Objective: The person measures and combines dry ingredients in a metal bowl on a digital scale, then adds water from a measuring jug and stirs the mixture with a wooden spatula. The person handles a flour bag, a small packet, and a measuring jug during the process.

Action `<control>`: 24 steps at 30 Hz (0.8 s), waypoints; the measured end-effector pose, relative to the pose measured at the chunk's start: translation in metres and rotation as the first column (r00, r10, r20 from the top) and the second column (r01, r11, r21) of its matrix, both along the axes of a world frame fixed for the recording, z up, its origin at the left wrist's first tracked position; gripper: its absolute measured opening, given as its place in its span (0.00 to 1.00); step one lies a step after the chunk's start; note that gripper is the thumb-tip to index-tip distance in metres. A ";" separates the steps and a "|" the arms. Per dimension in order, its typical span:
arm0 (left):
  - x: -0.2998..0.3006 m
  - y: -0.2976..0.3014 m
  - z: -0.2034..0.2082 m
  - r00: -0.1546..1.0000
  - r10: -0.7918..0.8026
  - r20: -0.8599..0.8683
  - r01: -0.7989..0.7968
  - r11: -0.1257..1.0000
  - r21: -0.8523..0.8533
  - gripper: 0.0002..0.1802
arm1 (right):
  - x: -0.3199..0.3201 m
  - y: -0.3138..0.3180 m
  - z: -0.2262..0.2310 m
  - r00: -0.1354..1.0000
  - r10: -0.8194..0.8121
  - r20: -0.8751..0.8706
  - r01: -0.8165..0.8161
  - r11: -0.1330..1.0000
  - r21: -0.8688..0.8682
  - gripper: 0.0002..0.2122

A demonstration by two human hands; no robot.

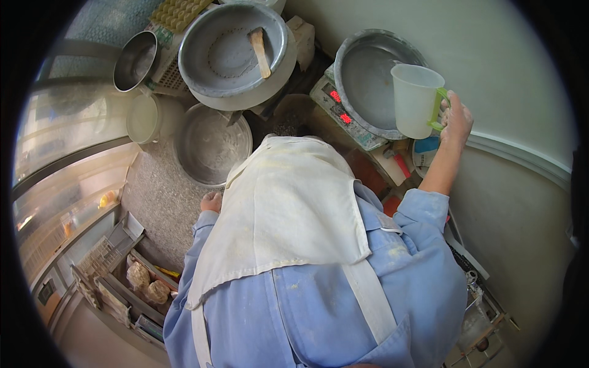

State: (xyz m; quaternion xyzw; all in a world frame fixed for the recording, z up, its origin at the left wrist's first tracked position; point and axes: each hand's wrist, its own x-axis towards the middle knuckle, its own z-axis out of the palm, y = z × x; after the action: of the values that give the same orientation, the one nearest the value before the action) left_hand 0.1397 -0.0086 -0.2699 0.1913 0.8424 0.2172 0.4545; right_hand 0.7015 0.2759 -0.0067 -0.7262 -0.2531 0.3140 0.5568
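Observation:
My right hand (457,118) is closed around the green handle of a translucent plastic measuring jug (412,101). The jug is upright, in front of the right rim of a wide grey metal basin (368,76). That basin rests on a digital scale (343,116) with lit red figures. Pale dust marks my right fingers. Low on the left, my left hand (211,201) shows only in part, its fingers curled in beside the apron and nothing visible in them. It is just below a steel bowl (213,145) with a whitish film inside.
A large grey basin (233,49) with a wooden-handled brush (260,54) inside stands at the back. Left of it are a small steel bowl (136,61), a yellow egg tray (178,13) and a pale round tub (144,118). A red-handled tool (402,164) lies below the scale. A wall runs along the right.

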 end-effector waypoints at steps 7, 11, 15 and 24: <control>0.000 -0.002 0.000 1.000 0.012 0.015 -0.012 1.000 0.010 0.18 | -0.001 0.001 0.004 1.000 -0.001 0.015 0.001 1.000 -0.018 0.13; 0.003 0.003 0.009 0.996 -0.074 -0.052 0.073 0.997 -0.034 0.19 | 0.001 0.002 0.004 0.999 0.019 0.043 -0.018 1.000 -0.018 0.13; 0.007 0.004 0.015 0.990 -0.106 -0.090 0.100 0.992 -0.073 0.20 | 0.005 0.001 0.006 0.997 0.062 0.043 -0.060 0.997 -0.047 0.12; -0.009 -0.010 -0.019 0.995 -0.087 -0.039 0.085 0.995 -0.048 0.23 | 0.005 0.001 0.003 0.999 0.039 0.029 -0.040 0.999 0.029 0.14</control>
State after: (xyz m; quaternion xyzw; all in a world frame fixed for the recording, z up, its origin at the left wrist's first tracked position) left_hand 0.1311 -0.0190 -0.2891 0.2212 0.8474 0.1740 0.4503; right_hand 0.7063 0.2764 -0.0038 -0.7169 -0.2799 0.3110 0.5576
